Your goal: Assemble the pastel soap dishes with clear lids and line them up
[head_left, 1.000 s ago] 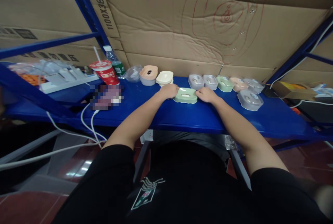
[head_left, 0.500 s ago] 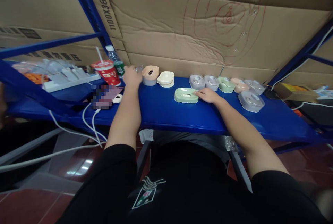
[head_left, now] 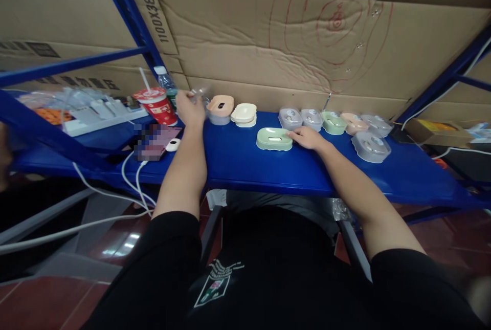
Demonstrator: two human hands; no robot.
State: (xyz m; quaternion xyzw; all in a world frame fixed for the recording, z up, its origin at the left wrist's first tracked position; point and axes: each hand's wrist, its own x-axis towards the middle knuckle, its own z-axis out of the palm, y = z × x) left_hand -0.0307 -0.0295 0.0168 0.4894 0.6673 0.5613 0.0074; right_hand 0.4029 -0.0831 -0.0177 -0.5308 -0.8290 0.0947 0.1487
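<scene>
At the back left of the blue table, my left hand (head_left: 191, 110) is closed on a clear plastic cover (head_left: 200, 93), which is smeared by motion. Just right of it stands a peach soap box (head_left: 221, 106), with a cream soap box (head_left: 244, 113) beside that. My right hand (head_left: 308, 137) grips the right end of a light green soap box (head_left: 274, 138), which has an oval tray top with a slot and rests on the table. My thumb and fingers meet at its rim.
Several lidded soap boxes (head_left: 333, 122) line the back right, with a grey one (head_left: 370, 147) in front. Left are a red paper cup (head_left: 156, 107) with a straw, a water bottle (head_left: 165, 80), and a phone (head_left: 163, 140) with cables. Cardboard (head_left: 245, 38) walls the back.
My left hand has shifted slightly left, and the clear cover in it has risen and tilted. My right hand stays on the green soap box, which has hardly moved.
</scene>
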